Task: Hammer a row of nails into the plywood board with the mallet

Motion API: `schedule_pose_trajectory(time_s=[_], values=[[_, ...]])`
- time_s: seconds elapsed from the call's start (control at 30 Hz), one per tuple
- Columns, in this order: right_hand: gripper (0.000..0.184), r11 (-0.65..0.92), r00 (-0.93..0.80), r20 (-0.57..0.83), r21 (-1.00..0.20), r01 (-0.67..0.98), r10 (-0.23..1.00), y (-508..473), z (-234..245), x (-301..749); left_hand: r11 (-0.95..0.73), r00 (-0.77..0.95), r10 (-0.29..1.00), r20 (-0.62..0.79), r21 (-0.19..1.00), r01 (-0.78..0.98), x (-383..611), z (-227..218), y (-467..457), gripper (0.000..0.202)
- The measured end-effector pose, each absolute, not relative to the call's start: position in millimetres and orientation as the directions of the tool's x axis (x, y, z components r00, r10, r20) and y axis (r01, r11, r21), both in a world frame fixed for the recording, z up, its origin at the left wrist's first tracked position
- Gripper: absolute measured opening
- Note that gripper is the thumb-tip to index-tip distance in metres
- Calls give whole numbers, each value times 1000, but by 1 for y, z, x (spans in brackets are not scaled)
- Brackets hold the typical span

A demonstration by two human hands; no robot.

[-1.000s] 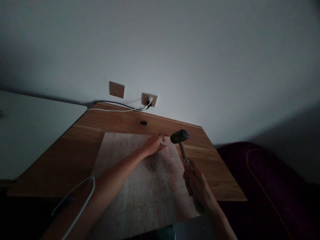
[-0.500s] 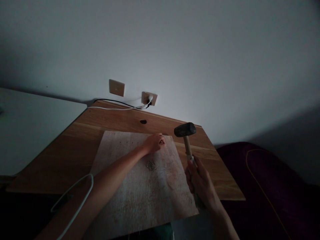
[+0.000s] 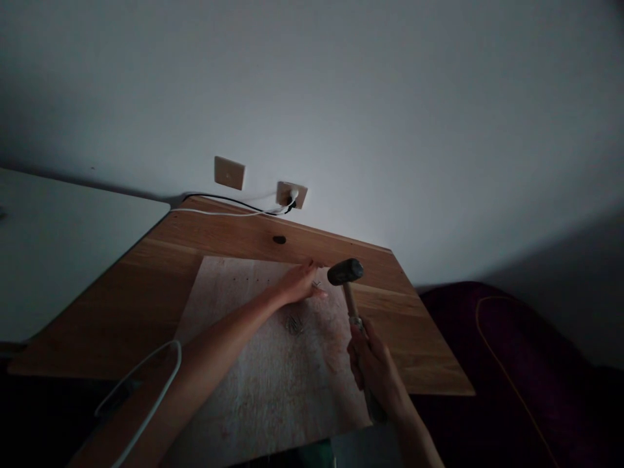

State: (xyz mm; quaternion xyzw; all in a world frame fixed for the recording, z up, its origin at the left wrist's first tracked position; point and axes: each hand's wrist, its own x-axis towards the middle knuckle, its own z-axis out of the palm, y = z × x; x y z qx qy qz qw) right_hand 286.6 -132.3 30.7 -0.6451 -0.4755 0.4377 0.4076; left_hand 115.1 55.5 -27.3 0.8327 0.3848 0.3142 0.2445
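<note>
R hand [image 3: 381, 370]: fingers clenched rnd black-headed, wood-handled hammer [image 3: 345, 272]. L hand [image 3: 298, 284] over pale rect. wooden bd [image 3: 273, 377]; can't tell fingers' grip.

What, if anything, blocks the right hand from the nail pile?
Nothing visible: only wooden board shows between the right hand, which grips the hammer, and the nail pile. The left hand lies beyond the pile, off that line.

I can't read any lettering, number or brand from where I stand. A pale patch [image 3: 355, 321] on the hammer [image 3: 345, 272] handle, just above the right hand [image 3: 374, 367], and a faint mark on the left wall plate [image 3: 229, 173] are too small and dim to make out.
</note>
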Motion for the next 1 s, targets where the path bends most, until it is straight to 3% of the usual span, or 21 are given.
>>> schedule_pose_trajectory(time_s=[0.1,0.3,0.4,0.53,0.73,1.0], values=[[52,-241,151,-207,-935,259,967,-136,35,285,-565,509,804,308,663,491,116,-28,56,84],[47,-98,149,-57,-954,285,987,-137,42,275,-596,504,782,367,676,434,116,-34,59,98],[50,-139,128,-103,-939,316,986,-131,37,273,-589,492,789,369,684,431,117,-35,59,104],[51,-239,123,-211,-918,317,970,-124,27,278,-579,509,790,343,690,434,117,-31,58,102],[53,-191,249,-125,-946,262,960,-127,23,281,-602,527,772,357,678,422,115,-29,58,95],[57,-224,252,-161,-943,245,954,-131,26,279,-599,519,775,360,679,425,116,-23,54,91]])
